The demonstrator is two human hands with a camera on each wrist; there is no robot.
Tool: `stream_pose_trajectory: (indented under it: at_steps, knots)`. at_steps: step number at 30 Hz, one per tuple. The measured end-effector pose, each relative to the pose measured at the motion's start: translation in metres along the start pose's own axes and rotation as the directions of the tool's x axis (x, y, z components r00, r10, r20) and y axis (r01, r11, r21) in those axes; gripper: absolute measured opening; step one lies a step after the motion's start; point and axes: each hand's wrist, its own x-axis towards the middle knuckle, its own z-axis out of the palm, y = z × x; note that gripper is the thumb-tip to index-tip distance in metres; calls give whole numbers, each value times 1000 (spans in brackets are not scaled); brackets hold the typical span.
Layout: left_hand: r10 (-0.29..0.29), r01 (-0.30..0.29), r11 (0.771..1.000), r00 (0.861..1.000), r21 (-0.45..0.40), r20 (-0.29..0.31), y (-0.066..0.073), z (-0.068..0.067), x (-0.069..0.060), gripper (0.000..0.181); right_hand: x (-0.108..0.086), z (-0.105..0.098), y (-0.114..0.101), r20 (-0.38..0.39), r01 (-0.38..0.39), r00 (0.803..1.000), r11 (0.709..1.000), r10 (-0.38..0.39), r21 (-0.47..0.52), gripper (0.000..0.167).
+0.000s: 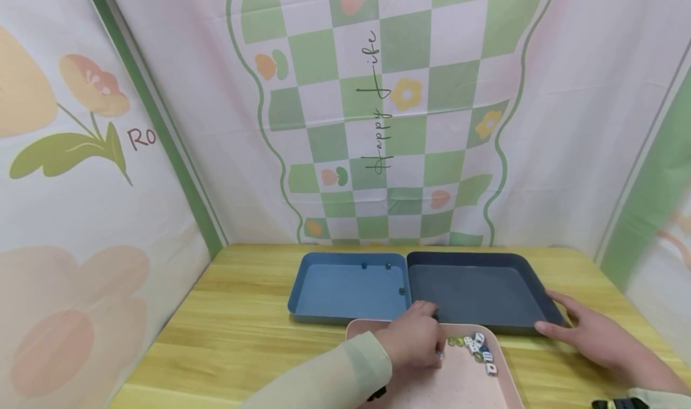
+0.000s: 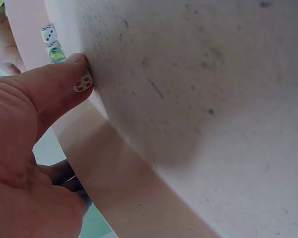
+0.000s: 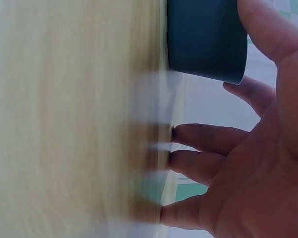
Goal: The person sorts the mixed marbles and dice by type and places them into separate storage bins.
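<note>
My left hand (image 1: 415,336) reaches over the far wall of the pink tray (image 1: 499,352). In the left wrist view its thumb lies against a white die with red dots (image 2: 83,83), which it pinches at the fingertips; the other fingers are partly hidden beyond the rim. Several white dice (image 1: 490,369) and yellow-green pieces (image 1: 459,341) lie in the pink tray's far right part. My right hand (image 1: 591,334) touches the dark tray (image 1: 475,295) at its near right corner, thumb in front and index finger along the side. Its other fingers extend loosely, tips on the table.
The blue tray (image 1: 345,292) stands left of the dark tray, side by side, with a few small dark pieces (image 1: 388,266) inside. Both trays sit behind the pink one on a wooden table (image 1: 227,313). Patterned curtains (image 1: 405,127) hang behind and at both sides.
</note>
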Motion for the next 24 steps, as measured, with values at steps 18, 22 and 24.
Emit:
stream_pose_trajectory:
  at_steps: [18, 22, 24]
  knots:
    - [32, -46, 979, 997, -201, -71, -10, -15, -3, 5, 2, -1, -1, 21, -12, 1000, 1000, 12, 16, 91]
    - [6, -28, 976, 995, -216, -100, -13, -23, -1, 2, 2, -1, 0, 19, -8, 1000, 1000, 7, 21, 91]
    - [-11, -13, 974, 994, -225, -108, -14, -27, -1, 2, 2, -1, 0, 21, -8, 1000, 1000, 8, 26, 91]
